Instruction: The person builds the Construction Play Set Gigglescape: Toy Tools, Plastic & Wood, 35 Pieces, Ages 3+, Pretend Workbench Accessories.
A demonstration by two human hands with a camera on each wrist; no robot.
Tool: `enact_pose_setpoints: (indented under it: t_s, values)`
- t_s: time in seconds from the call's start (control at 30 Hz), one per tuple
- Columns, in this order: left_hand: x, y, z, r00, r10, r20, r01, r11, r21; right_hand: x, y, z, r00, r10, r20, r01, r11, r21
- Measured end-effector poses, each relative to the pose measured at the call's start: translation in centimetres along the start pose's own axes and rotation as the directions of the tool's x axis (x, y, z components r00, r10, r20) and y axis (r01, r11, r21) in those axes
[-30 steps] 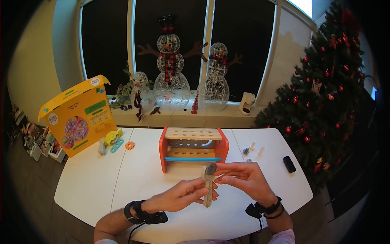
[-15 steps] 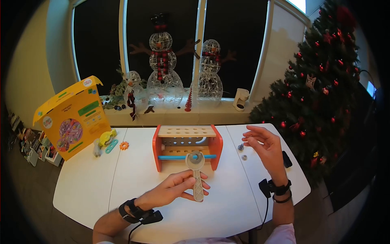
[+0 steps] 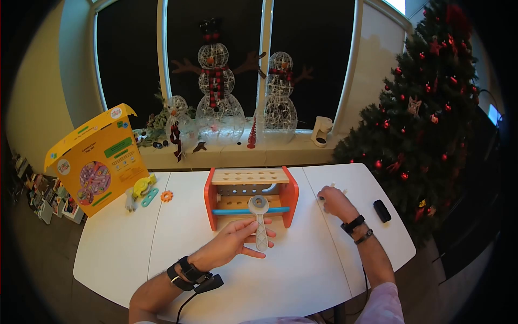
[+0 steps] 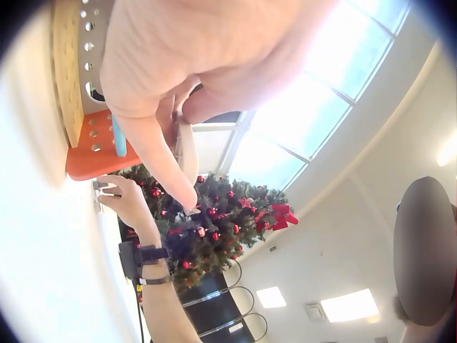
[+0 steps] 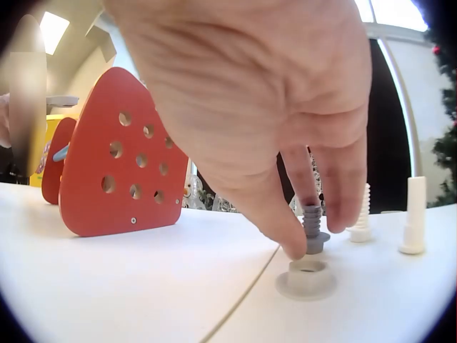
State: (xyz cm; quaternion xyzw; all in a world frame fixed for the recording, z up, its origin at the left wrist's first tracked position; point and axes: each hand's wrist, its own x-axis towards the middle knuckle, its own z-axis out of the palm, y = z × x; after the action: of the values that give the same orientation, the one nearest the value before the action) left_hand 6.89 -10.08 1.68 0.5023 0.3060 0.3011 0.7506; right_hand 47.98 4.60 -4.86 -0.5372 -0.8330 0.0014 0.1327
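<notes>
My left hand (image 3: 226, 244) pinches the handle of a pale grey wrench (image 3: 261, 229), its round head raised before the toy bench (image 3: 290, 195). A darker grey round piece (image 3: 259, 202) sits in that head. At the right of the table, my right hand (image 3: 337, 203) reaches down with fingers around a dark grey bolt (image 5: 313, 230) standing on the table in the right wrist view; whether the fingertips grip it I cannot tell. A light grey nut (image 5: 306, 280) lies just in front of the bolt. Beside them stand a white threaded bolt (image 5: 361, 218) and a smooth white peg (image 5: 414, 218).
On the left of the white table (image 3: 118, 243) stand a yellow box (image 3: 97, 156), a yellow-green piece (image 3: 143, 186), a teal strip (image 3: 150, 197) and an orange gear (image 3: 167, 196). A black case (image 3: 382, 211) lies at the right edge.
My right hand has left the wrench, moved right and come down at the bolts. The left hand still holds the wrench, now turned more upright, its head facing me.
</notes>
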Motion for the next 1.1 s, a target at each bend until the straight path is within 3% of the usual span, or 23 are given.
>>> enact_pose_setpoints:
  t_s: [0.07,0.4,0.47,0.67,0.73,0.8,0.93,0.97,1.03,1.1]
  values:
    - [0.9,-0.2,-0.6,1.0,-0.007,-0.008,0.007,0.999,-0.05,0.4,-0.8,-0.4,0.997,0.051,0.052,-0.044,0.99,-0.134]
    - [4.6,0.6,-2.1,0.998,-0.014,-0.055,0.007,0.994,-0.112,1.4,0.5,0.2,0.997,0.005,0.077,0.005,0.991,-0.132]
    - [5.2,0.8,-2.5,0.999,-0.034,-0.036,0.03,0.992,-0.12,1.3,-0.9,-1.1,0.999,0.04,0.014,-0.04,0.999,-0.031]
    - [6.9,1.0,-3.8,0.999,-0.05,-0.01,0.046,0.971,-0.236,2.0,-4.8,-6.6,0.988,0.009,-0.156,0.008,0.994,0.11]
    - [7.1,1.3,-3.9,0.999,-0.044,-0.015,0.039,0.97,-0.242,2.7,-5.3,-8.2,0.978,-0.023,-0.205,0.05,0.99,0.13]
    - [7.4,1.6,-4.0,0.999,-0.036,-0.02,0.03,0.969,-0.245,3.6,-6.1,-9.9,0.957,-0.044,-0.288,0.146,0.929,0.34]
    - [7.8,2.0,-4.3,0.999,-0.021,-0.024,0.015,0.968,-0.251,5.7,-7.8,-11.9,0.883,-0.098,-0.459,0.313,0.851,0.421]
    - [7.8,2.2,-4.2,0.999,-0.017,-0.028,0.009,0.968,-0.252,6.1,-8.6,-12.6,0.882,-0.097,-0.461,0.314,0.851,0.421]
    - [8.0,2.2,-4.4,0.999,-0.015,-0.028,0.007,0.966,-0.258,6.9,-10.3,-13.7,0.936,-0.008,-0.352,0.23,0.77,0.595]
    - [8.5,2.2,-4.9,1.0,-0.009,-0.026,0.002,0.966,-0.26,8.5,-11.2,-13.5,0.943,-0.044,-0.33,0.232,0.798,0.557]
